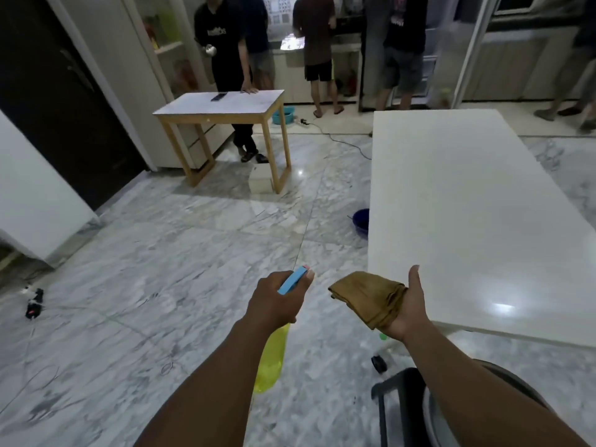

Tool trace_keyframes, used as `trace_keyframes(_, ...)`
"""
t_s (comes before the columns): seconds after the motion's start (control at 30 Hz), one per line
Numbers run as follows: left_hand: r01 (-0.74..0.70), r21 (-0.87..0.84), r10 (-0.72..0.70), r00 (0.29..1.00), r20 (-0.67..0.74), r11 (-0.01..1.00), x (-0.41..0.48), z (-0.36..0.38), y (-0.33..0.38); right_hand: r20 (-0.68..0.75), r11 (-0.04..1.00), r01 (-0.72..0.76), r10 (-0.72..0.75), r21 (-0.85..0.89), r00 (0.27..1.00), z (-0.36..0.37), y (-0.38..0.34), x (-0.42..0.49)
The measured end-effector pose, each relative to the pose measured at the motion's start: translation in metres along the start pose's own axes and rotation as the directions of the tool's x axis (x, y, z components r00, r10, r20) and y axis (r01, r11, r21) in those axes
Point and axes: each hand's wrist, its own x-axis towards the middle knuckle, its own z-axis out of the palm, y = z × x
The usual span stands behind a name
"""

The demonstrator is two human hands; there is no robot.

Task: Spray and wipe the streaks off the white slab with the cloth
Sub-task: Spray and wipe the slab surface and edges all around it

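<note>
The white slab (467,201) is a long glossy tabletop on the right, running away from me. My left hand (274,301) grips a spray bottle (271,359) with a yellow body and a blue head, held over the floor left of the slab's near corner. My right hand (408,308) holds a folded brown cloth (367,298) in its palm, thumb up, just off the slab's near left corner. No streaks are plain on the slab from here.
A blue basin (361,222) sits on the marble floor by the slab's left edge. A small wooden table (222,108) stands ahead, with several people behind it. A dark chair (419,398) is at my lower right. A black cable plug (34,304) lies far left.
</note>
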Motion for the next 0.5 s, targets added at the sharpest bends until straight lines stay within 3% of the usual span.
trace_keyframes(0.1,-0.028,0.038,0.026,0.998,0.053,0.999,0.032,-0.015,-0.007,0.007,0.999,0.040,-0.040,-0.001,0.999,0.010,-0.002,0.006)
trace_keyframes(0.27,-0.124,0.031,0.117,0.977,0.176,0.992,0.088,-0.003,0.015,-0.098,0.986,0.126,-0.136,-0.109,0.986,0.011,-0.028,0.026)
trace_keyframes(0.5,-0.262,-0.080,0.272,0.883,0.383,0.962,0.191,0.041,0.067,-0.277,0.941,0.109,-0.204,-0.321,0.939,0.013,-0.082,0.081)
